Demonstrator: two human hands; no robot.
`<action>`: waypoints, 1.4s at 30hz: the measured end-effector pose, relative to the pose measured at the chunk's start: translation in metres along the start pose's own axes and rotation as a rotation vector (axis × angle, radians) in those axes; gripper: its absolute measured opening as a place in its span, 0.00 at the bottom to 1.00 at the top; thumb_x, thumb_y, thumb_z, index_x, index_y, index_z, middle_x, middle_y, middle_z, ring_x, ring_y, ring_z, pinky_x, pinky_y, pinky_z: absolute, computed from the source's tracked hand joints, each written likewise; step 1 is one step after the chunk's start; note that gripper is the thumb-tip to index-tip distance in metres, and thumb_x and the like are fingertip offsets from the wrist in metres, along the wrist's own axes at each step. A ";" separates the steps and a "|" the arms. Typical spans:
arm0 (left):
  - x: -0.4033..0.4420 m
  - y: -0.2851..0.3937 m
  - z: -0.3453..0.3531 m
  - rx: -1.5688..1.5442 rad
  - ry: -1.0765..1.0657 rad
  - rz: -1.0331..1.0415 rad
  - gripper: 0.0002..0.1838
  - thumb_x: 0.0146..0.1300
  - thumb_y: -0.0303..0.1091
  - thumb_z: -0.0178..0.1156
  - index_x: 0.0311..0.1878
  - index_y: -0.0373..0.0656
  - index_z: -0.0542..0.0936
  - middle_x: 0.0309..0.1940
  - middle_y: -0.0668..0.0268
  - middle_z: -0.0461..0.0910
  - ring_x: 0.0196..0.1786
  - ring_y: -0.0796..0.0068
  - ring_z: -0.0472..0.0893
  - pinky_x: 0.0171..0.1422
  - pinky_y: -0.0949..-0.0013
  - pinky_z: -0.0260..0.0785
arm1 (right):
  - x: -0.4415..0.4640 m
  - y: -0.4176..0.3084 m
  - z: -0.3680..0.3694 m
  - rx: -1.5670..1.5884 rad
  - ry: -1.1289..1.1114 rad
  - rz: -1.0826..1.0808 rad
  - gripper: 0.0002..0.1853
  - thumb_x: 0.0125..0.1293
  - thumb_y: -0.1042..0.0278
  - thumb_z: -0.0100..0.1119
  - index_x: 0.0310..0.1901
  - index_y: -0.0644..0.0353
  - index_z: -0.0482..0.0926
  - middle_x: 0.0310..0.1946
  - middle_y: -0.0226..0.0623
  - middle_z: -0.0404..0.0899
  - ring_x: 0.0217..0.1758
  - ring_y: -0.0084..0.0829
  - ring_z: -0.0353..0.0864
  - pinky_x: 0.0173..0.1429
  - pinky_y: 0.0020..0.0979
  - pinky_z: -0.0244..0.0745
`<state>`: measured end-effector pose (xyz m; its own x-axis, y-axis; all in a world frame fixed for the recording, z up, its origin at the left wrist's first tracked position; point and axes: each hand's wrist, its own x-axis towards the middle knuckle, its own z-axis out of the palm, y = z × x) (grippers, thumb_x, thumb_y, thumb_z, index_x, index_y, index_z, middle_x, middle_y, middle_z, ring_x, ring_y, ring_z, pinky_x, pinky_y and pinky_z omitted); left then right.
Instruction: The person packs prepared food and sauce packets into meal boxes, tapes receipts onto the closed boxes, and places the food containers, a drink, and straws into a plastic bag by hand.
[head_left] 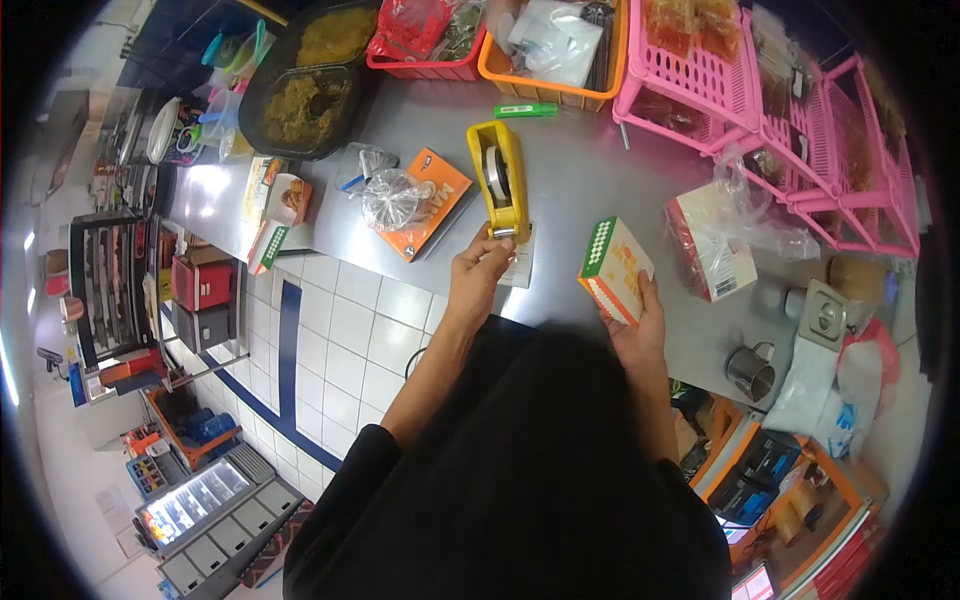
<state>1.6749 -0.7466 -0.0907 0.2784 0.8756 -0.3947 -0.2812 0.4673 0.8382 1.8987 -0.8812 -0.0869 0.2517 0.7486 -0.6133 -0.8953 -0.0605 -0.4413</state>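
**Steel counter packed with tubs and baskets, small box in hand**

So it's a shiny metal counter (580, 165) running across the upper half of the frame, white floor tiles (365, 335) below it. Loads of containers along the top edge: upper left there's a black tray (255, 110) with two compartments, both holding brownish-yellow food. Next to it, a red basket (425, 71) with red plastic and something green inside, then an orange basket (545, 93) stuffed with clear and white plastic. Pink baskets (690, 90) fill the upper right, with orange-ish packets in them.

Right hand (640, 318), right of centre: grip clamped on a small green, white and orange box (622, 262), held tilted. Can't see what's in it.

Left hand (484, 263), mid-frame: fingertips together at the near end of a yellow tape dispenser (517, 190), which has a roll of tape (494, 172) in it. Can't tell if there's tape pinched there.
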 end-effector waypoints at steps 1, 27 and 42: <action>-0.001 0.002 0.002 0.041 0.011 -0.006 0.08 0.71 0.30 0.63 0.39 0.34 0.84 0.67 0.60 0.72 0.58 0.68 0.78 0.67 0.63 0.72 | 0.000 0.000 0.005 -0.004 -0.002 0.003 0.21 0.79 0.56 0.48 0.69 0.48 0.64 0.59 0.33 0.76 0.55 0.30 0.82 0.47 0.36 0.83; 0.001 -0.008 -0.016 1.247 0.232 0.390 0.06 0.61 0.27 0.62 0.36 0.35 0.84 0.53 0.45 0.81 0.49 0.54 0.84 0.51 0.58 0.76 | 0.009 0.000 0.010 -0.150 0.117 -0.094 0.23 0.76 0.52 0.53 0.67 0.46 0.63 0.55 0.32 0.78 0.50 0.30 0.83 0.42 0.32 0.79; -0.052 0.010 0.083 0.970 -0.330 0.147 0.17 0.66 0.45 0.68 0.34 0.38 0.83 0.22 0.61 0.82 0.23 0.67 0.81 0.29 0.64 0.71 | -0.014 0.015 0.001 -0.169 -0.013 0.111 0.22 0.80 0.44 0.43 0.60 0.54 0.70 0.48 0.31 0.81 0.43 0.26 0.81 0.41 0.30 0.76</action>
<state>1.7343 -0.7974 -0.0303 0.5805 0.7704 -0.2636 0.4871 -0.0692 0.8706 1.8816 -0.8918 -0.0839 0.1496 0.7397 -0.6561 -0.8426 -0.2519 -0.4761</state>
